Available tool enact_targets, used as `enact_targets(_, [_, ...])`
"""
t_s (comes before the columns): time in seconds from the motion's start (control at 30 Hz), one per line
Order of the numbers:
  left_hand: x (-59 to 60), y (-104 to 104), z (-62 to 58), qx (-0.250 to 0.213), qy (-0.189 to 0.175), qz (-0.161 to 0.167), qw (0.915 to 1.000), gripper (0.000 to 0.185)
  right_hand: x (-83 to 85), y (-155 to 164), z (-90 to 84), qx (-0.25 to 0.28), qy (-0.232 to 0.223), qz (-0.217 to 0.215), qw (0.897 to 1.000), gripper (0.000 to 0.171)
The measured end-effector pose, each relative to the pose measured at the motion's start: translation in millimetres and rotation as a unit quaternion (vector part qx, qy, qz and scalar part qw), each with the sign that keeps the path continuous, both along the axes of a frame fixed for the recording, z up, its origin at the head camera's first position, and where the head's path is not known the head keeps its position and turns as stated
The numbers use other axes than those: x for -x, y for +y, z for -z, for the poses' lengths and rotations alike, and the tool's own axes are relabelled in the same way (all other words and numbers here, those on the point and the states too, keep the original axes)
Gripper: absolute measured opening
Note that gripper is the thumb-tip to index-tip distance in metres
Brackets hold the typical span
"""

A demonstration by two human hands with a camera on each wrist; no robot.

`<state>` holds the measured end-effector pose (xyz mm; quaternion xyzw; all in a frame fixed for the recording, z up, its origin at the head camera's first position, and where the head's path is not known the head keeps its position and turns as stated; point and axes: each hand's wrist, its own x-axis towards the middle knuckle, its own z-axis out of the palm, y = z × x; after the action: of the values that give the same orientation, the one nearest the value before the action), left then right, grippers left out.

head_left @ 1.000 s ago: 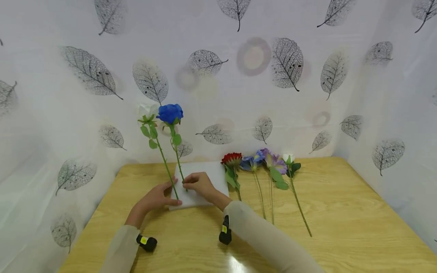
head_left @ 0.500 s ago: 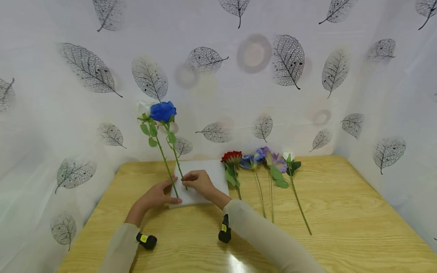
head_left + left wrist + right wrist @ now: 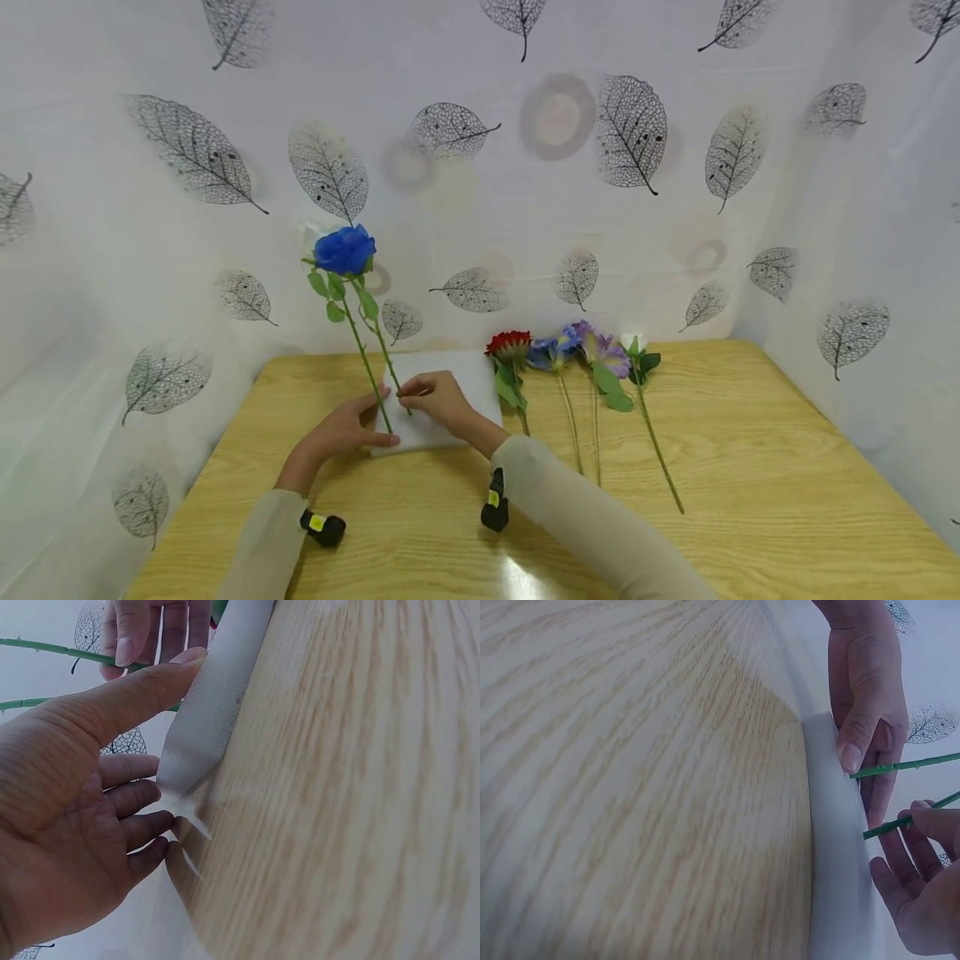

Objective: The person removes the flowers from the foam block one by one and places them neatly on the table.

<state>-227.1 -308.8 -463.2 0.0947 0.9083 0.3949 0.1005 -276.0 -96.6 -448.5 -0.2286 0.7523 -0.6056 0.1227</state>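
Two flowers stand in the white foam block (image 3: pixel 450 392) at the back of the table (image 3: pixel 750 467): a blue rose (image 3: pixel 345 250) and, apparently, a white rose (image 3: pixel 311 237) half hidden behind it. The right hand (image 3: pixel 438 398) pinches the blue rose's stem; the left hand (image 3: pixel 341 429), fingers straight, steadies the block. Four flowers (image 3: pixel 577 358) lie alongside, not yet placed.

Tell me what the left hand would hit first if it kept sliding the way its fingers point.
Probably the white flower's stem, which stands in the foam block just ahead of the left hand; depth is hard to judge.
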Motion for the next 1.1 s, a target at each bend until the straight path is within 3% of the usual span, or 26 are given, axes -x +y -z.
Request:
enact_targets(0.47, [0.9,1,0.8,-0.006,-0.002,0.008,0.9999,0.106,0.9,10,-7.5,0.014,-0.008,-0.013,1.000,0.019])
enact_targets(0.97, [0.9,1,2.2,0.015,0.004,0.003,0.9999,0.105,-8.1,48,-30.9,-0.025,-0.051,-0.059,0.997,0.020])
enact_targets(1.1, [0.6,0,1.7,0.014,0.010,0.003,0.9998,0.105,-9.8,61,-36.9,-0.037,-0.044,-0.076,0.995,0.020])
